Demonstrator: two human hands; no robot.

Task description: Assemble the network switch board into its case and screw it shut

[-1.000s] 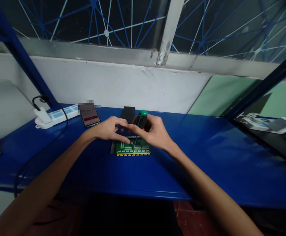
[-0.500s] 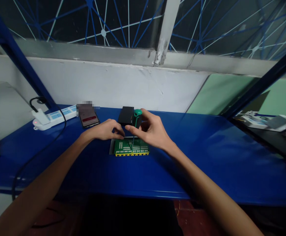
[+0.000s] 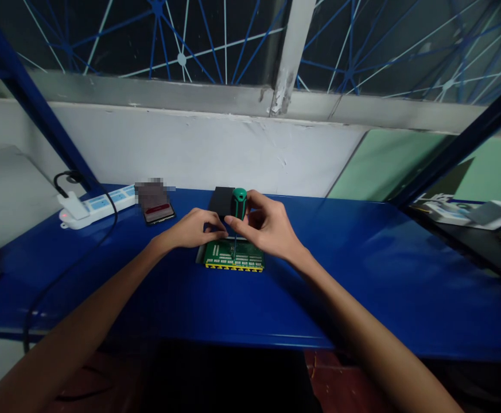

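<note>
A green circuit board with a yellow connector strip along its front edge lies on the blue table. My right hand is closed round the black and green handle of a screwdriver. The screwdriver stands nearly upright, its thin shaft reaching down to the board; the exact contact of the tip is too small to make out. At the board's rear edge, my left hand has thumb and fingers curled together against it. Behind both hands sits a black box, partly hidden by the handle.
A phone lies at the back left, beside a white power strip with a plugged-in adapter. Its black cable runs across the table's left side. Blue frame posts rise at both sides, and a wall closes off the back.
The board has shifted slightly to the right. My left hand has slid right along its rear edge, closer to the screwdriver. My right hand keeps its grip on the handle, now more upright.
</note>
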